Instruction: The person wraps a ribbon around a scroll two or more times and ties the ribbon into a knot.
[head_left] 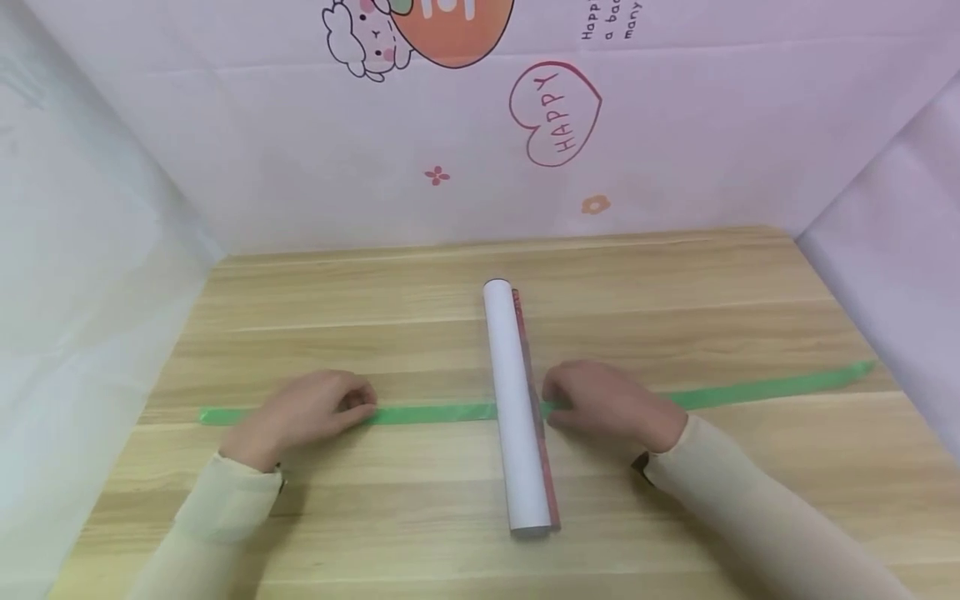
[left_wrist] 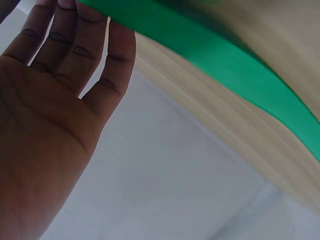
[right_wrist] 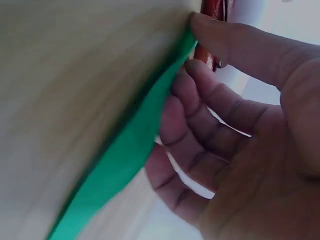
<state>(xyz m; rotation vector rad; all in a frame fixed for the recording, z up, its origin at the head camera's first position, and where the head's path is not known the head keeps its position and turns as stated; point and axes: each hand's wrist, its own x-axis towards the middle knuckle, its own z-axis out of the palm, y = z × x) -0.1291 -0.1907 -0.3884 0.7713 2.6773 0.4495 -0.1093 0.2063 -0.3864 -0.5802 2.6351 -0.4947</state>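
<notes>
A rolled-up sheet (head_left: 516,408), white outside with a red patterned edge along its right side, lies lengthwise on the table. Crosswise beneath it runs a green ribbon (head_left: 435,413), showing on both sides. To the left of the roll, my left hand (head_left: 307,417) pinches the ribbon (left_wrist: 215,55) at the fingertips; its thumb is mostly hidden in the left wrist view. Close by the roll's right side, my right hand (head_left: 607,404) pinches the ribbon (right_wrist: 125,140) between thumb and fingers. Behind these fingertips, the right wrist view catches the red edge (right_wrist: 212,10).
The wood-grain table (head_left: 360,533) is bounded at the back by a white printed cloth (head_left: 300,158). White cloth also hangs at the left (head_left: 82,292) and right. The ribbon's far ends lie toward the table's two sides.
</notes>
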